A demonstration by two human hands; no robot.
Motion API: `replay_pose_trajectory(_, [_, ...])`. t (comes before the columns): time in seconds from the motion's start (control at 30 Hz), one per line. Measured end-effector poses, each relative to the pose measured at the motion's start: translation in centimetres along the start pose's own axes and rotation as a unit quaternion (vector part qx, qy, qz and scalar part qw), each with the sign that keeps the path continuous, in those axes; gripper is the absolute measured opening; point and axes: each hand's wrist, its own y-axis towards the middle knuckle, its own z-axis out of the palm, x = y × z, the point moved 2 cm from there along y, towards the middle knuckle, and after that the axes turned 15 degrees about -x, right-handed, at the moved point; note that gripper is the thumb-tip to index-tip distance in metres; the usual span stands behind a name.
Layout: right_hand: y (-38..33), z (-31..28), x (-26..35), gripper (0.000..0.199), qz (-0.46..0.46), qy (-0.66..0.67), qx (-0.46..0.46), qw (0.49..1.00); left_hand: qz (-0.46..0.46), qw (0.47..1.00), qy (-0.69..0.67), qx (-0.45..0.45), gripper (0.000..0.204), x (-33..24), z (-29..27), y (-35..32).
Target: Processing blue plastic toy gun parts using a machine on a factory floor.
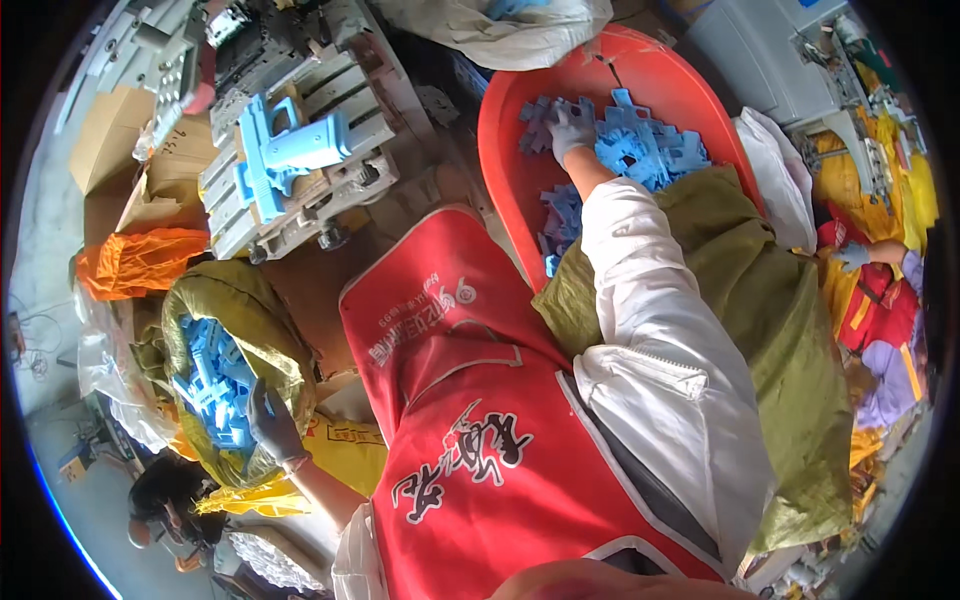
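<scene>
Perhaps steadying the mouth of the sack (pixel 245 295), the left hand (pixel 269 425) touches its rim beside blue parts (pixel 212 380); the right hand (pixel 572 131) reaches into the pile (pixel 648 152) in the tub (pixel 498 150). Whether either grips, I cannot tell.

Visibility limits, referenced to red tub (pixel 495 130)
Near end: covered by olive cloth (pixel 715 240). Inside: right grip's (pixel 570 130) hold on blue pieces (pixel 650 150) indistinct. Beyond: white sack (pixel 515 42) cropped at top. Right: co-worker (pixel 888 252) cropped.

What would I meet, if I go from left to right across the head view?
Translucent plastic, blue pieces in the olive sack, left hand, right hand, white sack, co-worker's gloved hand.
</scene>
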Motion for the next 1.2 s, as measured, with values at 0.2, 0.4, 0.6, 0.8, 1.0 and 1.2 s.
replay_pose_trajectory(0.2, [-1.9,-5.1,0.5,0.046,-0.100,0.076,0.044,0.991,-0.013,1.000,-0.012,0.002,0.026,-0.4,0.0,-0.3])
replay_pose_trajectory(0.4, [-4.9,-12.3,-1.2,0.046,-0.187,0.427,0.059,0.883,0.016,0.999,-0.029,0.007,0.024,-1.0,1.8,-0.1])
replay_pose_trajectory(0.6, [-9.3,-14.5,-5.9,0.040,-0.020,0.465,-0.028,0.885,0.002,0.995,-0.098,-0.025,0.022,-2.5,2.8,0.7])
replay_pose_trajectory(0.8, [-12.9,-14.6,-10.3,0.034,0.011,0.430,0.060,0.901,0.065,0.973,-0.194,-0.107,0.020,-7.1,1.1,5.0])
replay_pose_trajectory(1.0, [-10.3,-24.2,-8.7,0.032,0.195,0.660,0.060,0.723,0.147,0.942,-0.283,-0.102,0.027,-14.9,0.7,12.3])
replay_pose_trajectory(1.2, [-8.3,-33.5,-4.9,0.034,0.170,0.790,-0.007,0.589,0.255,0.932,-0.257,0.029,0.045,-19.5,4.7,18.6])
